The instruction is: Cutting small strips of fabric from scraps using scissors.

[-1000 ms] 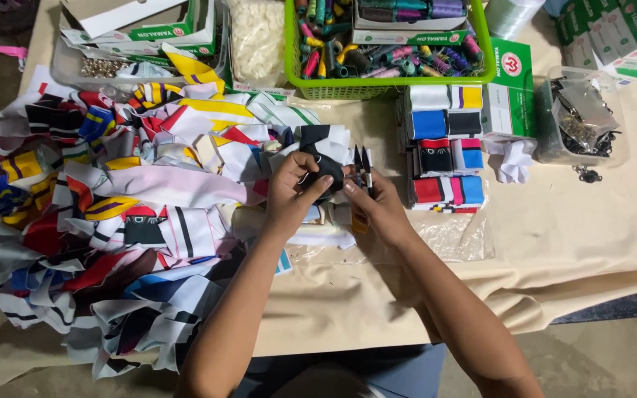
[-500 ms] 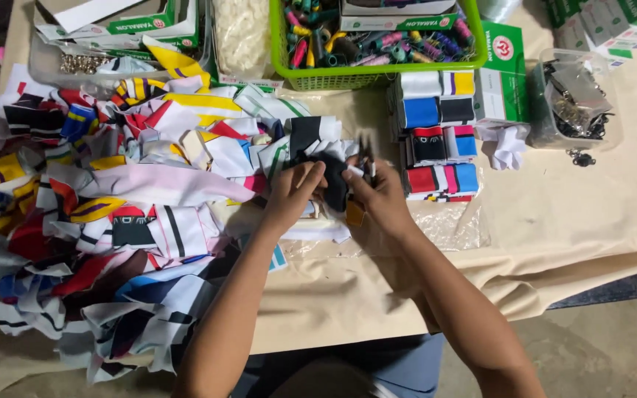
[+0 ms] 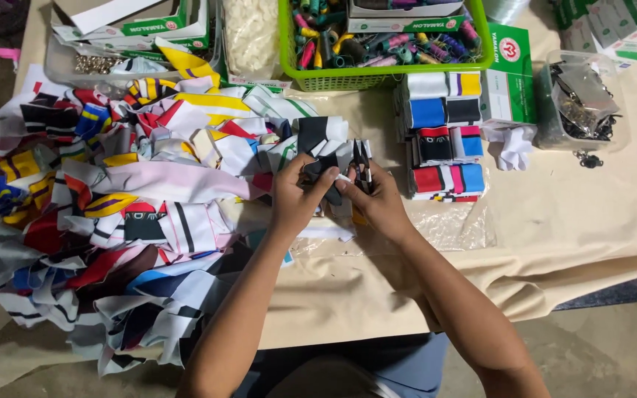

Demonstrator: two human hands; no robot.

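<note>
My left hand [image 3: 296,195] and my right hand [image 3: 377,199] meet over the middle of the table, both gripping a small black and white fabric piece [image 3: 326,171]. Small thread snips [image 3: 363,163] stick up from my right hand, blades pointing away from me. A big heap of colourful printed fabric pieces [image 3: 112,214] lies just left of my hands. Neatly folded stacks of fabric pieces [image 3: 444,136] in blue, red, black and yellow stand just right of them.
A green basket of thread spools [image 3: 385,44] sits at the back. A clear tub of metal parts [image 3: 580,107] stands at right, next to a green and white box [image 3: 506,77]. Cartons and a tray [image 3: 119,37] line the back left. Tan cloth [image 3: 591,221] covers the table.
My hands stay together on the small piece and have barely shifted. The camera has tilted slightly, so the whole scene sits a bit lower in view.
</note>
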